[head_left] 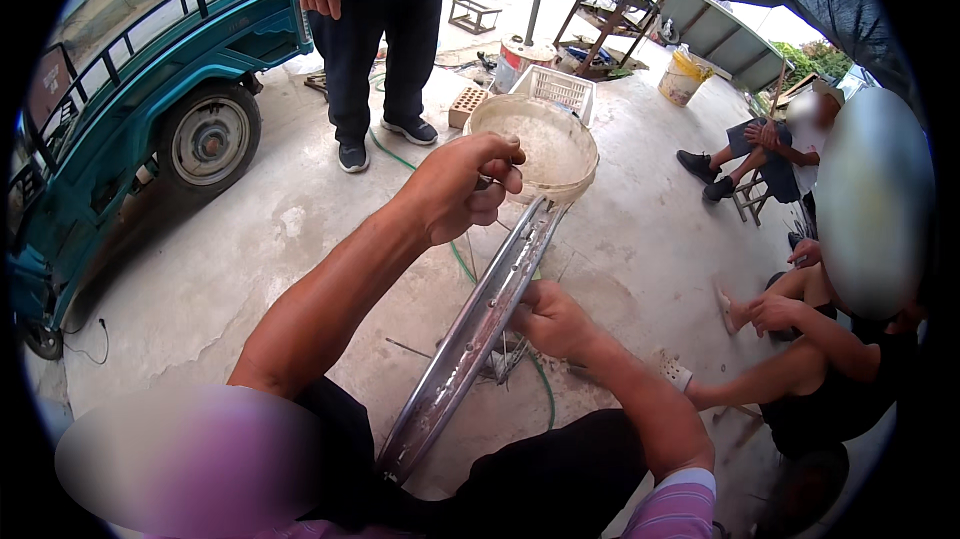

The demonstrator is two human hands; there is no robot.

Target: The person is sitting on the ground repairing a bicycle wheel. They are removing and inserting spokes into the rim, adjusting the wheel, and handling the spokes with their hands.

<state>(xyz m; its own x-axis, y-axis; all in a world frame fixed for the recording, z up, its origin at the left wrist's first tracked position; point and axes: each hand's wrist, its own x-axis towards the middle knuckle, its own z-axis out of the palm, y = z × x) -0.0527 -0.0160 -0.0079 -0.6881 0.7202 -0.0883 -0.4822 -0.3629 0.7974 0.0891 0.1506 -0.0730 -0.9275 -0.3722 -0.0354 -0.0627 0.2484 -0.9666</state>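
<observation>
A bare metal wheel rim [468,344] stands on edge in front of me, its inner channel with spoke holes turned up toward me. Thin loose-looking spokes [408,349] stick out around its lower part. My left hand [462,189] is raised over the far end of the rim, its fingers curled and pinched together; whatever they hold, if anything, is too small to name. My right hand [555,321] grips the rim's right side at mid-length, its fingertips hidden behind the metal. Just past the rim's far end sits a round, whitish, dirt-stained bucket [540,144].
A green hose [548,394] runs over the concrete floor [270,269]. Beyond the bucket are a perforated brick [466,107] and a white plastic crate [560,89]. A teal cargo tricycle [150,89] stands left, a person [385,29] ahead, and seated people [830,359] at right.
</observation>
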